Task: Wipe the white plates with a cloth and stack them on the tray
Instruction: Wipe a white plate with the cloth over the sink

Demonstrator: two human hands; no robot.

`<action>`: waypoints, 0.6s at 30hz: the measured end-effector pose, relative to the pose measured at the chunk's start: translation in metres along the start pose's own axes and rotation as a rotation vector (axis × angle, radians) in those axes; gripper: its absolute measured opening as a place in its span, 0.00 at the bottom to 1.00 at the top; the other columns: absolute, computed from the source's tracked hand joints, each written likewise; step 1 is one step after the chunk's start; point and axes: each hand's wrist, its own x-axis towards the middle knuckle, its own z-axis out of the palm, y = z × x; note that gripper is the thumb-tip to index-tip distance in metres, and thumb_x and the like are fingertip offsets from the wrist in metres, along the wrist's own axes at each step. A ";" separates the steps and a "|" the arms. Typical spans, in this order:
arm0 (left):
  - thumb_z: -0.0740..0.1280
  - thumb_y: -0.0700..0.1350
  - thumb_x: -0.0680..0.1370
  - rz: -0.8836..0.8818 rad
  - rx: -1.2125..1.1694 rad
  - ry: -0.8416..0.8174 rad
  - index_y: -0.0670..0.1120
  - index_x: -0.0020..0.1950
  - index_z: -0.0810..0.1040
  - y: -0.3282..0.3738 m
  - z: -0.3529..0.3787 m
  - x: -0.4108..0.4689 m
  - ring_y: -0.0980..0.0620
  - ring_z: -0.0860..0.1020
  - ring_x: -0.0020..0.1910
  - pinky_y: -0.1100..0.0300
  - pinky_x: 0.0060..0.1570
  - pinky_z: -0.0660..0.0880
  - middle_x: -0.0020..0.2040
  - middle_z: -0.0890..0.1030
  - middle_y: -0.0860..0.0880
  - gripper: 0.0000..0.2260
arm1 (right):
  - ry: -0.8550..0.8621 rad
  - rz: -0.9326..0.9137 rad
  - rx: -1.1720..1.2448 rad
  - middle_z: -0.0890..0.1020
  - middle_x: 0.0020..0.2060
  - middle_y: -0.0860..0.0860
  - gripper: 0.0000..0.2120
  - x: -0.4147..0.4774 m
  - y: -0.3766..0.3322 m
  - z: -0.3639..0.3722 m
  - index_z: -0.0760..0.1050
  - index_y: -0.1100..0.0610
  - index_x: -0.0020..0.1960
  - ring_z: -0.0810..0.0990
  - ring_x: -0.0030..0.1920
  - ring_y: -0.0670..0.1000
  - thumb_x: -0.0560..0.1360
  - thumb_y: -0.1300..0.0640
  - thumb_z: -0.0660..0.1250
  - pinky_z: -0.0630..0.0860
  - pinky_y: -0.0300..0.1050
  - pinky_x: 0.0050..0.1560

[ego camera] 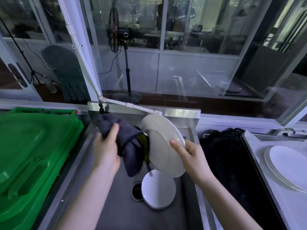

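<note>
My right hand [191, 156] holds a white plate [162, 143] by its near rim, tilted on edge over the steel sink [116, 201]. My left hand [107, 150] grips a dark blue cloth [126, 143], which hangs against the plate's far side. More white plates [157, 190] lie stacked at the bottom of the sink, next to the drain [136, 191]. At the right, a stack of white plates [287, 166] rests on a metal tray [255, 165].
A green plastic bin [31, 156] with its lid down fills the left side. A black mesh heap [229, 156] lies between sink and tray. A white pipe [132, 105] runs along the sink's back edge, under the windows.
</note>
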 end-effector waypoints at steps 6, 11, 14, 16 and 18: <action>0.68 0.56 0.76 0.582 0.608 -0.473 0.48 0.68 0.76 -0.018 0.032 -0.048 0.60 0.74 0.65 0.68 0.63 0.68 0.63 0.79 0.56 0.23 | 0.083 0.050 0.225 0.71 0.28 0.51 0.29 0.001 -0.003 0.032 0.66 0.58 0.30 0.69 0.31 0.48 0.70 0.34 0.68 0.63 0.44 0.31; 0.56 0.50 0.81 0.855 0.721 -0.658 0.47 0.74 0.70 -0.032 0.033 -0.058 0.59 0.62 0.75 0.59 0.74 0.59 0.76 0.66 0.52 0.22 | 0.321 0.080 0.226 0.71 0.28 0.53 0.35 0.019 -0.008 0.030 0.67 0.70 0.34 0.68 0.32 0.46 0.79 0.38 0.62 0.65 0.45 0.35; 0.56 0.49 0.82 0.861 0.719 -0.666 0.48 0.74 0.70 -0.030 0.039 -0.049 0.59 0.63 0.75 0.64 0.73 0.57 0.76 0.66 0.52 0.21 | 0.347 0.060 0.164 0.70 0.26 0.49 0.31 0.016 -0.010 0.032 0.67 0.64 0.30 0.67 0.29 0.43 0.81 0.41 0.60 0.65 0.43 0.32; 0.57 0.48 0.83 0.681 0.669 -0.578 0.50 0.74 0.70 -0.020 0.049 -0.034 0.58 0.65 0.74 0.69 0.70 0.58 0.75 0.68 0.54 0.18 | 0.293 0.019 0.109 0.69 0.24 0.46 0.31 0.006 -0.009 0.034 0.64 0.59 0.29 0.65 0.27 0.44 0.78 0.35 0.60 0.62 0.41 0.28; 0.58 0.46 0.84 0.561 0.636 -0.527 0.54 0.72 0.72 -0.014 0.052 -0.023 0.58 0.68 0.72 0.74 0.65 0.61 0.73 0.71 0.55 0.16 | 0.265 0.004 0.105 0.67 0.24 0.46 0.32 -0.001 -0.008 0.032 0.61 0.60 0.30 0.64 0.27 0.45 0.74 0.31 0.58 0.60 0.42 0.27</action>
